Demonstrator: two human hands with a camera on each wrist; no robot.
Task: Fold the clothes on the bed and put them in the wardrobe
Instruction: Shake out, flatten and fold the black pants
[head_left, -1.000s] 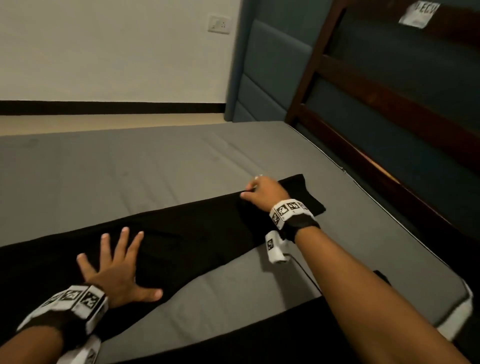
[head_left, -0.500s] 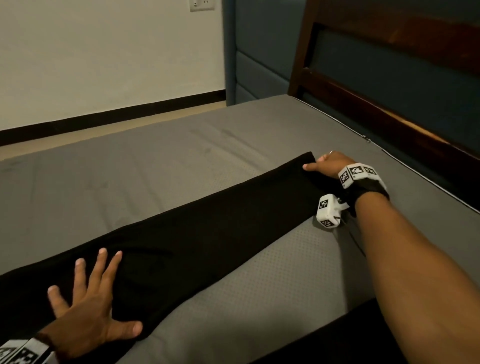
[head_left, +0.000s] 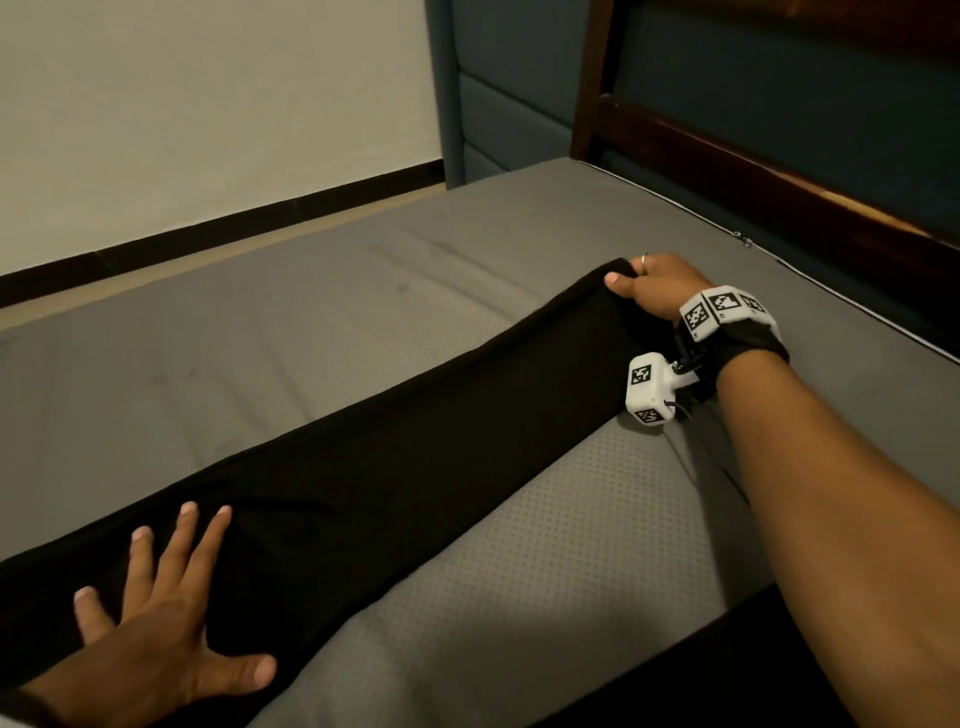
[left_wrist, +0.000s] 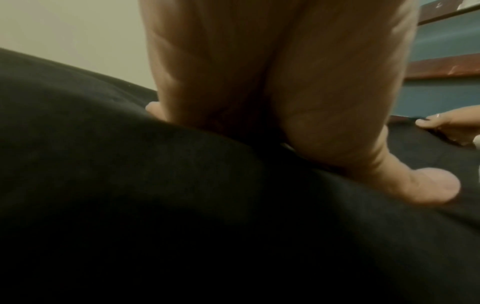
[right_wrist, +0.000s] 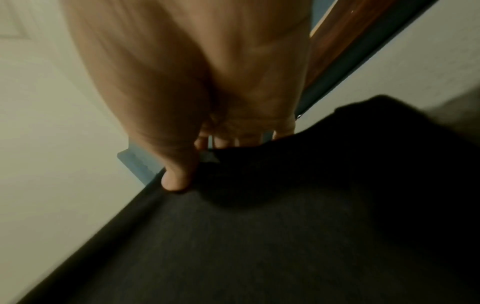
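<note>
Flanking black garment (head_left: 395, 467) (grey mattress (head_left: 311, 312))

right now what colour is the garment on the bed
Plain black garment, no pattern visible; the head view shows it best, against the grey mattress.

This is a bedroom in a home. A bed (head_left: 363, 291) takes up most of the head view, its grey mattress bare and dotted with a fine quilted pattern. Along the far right side runs a dark wooden headboard (head_left: 737, 171) with rails, set against teal padded wall panels (head_left: 498, 119). To the far left stands a plain cream wall (head_left: 208, 104) with a black skirting board (head_left: 223, 234) at its foot and a strip of pale floor (head_left: 260, 244) beside the bed. A long black garment (head_left: 389, 467) lies stretched flat across the mattress, the sort of laundry sorted in a bedroom.
</note>
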